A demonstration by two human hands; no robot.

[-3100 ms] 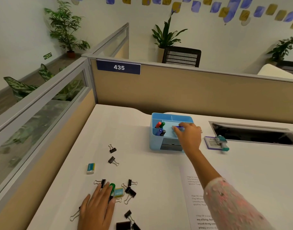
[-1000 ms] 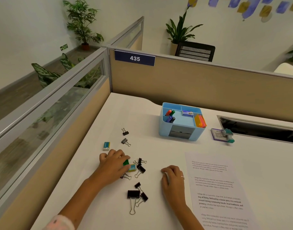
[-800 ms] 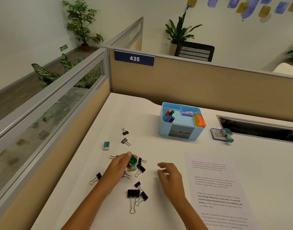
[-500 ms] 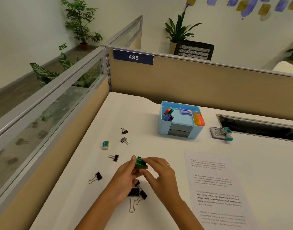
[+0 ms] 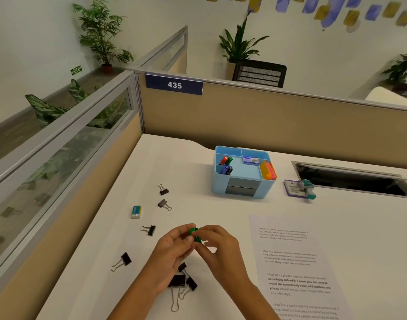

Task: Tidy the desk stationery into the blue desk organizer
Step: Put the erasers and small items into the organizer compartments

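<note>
Holding a small green plastic object point(image 5: 194, 234) between both hands, you now have them joined above the near part of the white desk point(image 5: 221, 215), where a second ago they lay apart, the left over the clip pile and the right flat on the desk. Half a second ago the object showed clearly between your fingers; now the fingertips cover most of it. What it is exactly cannot be told.

Your left hand point(image 5: 174, 248) curls its thumb and fingers round the left side of the green object. Your right hand point(image 5: 217, 245) pinches its right side with thumb and forefinger, the other fingers bent loosely beneath. Both hands are off the desk surface.

Under your wrists, near the front edge of the desk, lies a cluster of black metal binder clips point(image 5: 183, 282). More black clips are scattered toward the left edge: one point(image 5: 126, 258) near the front, one point(image 5: 150, 229) just left of your left hand, and two point(image 5: 163, 203) further back. A small white eraser in a teal sleeve point(image 5: 136, 211) lies near the left edge.

The light blue plastic desk organizer point(image 5: 221, 183) stands well apart, toward the back edge, with markers, a small box and coloured sticky notes in its compartments. A printed paper sheet point(image 5: 295, 262) lies at the right of your hands
</note>
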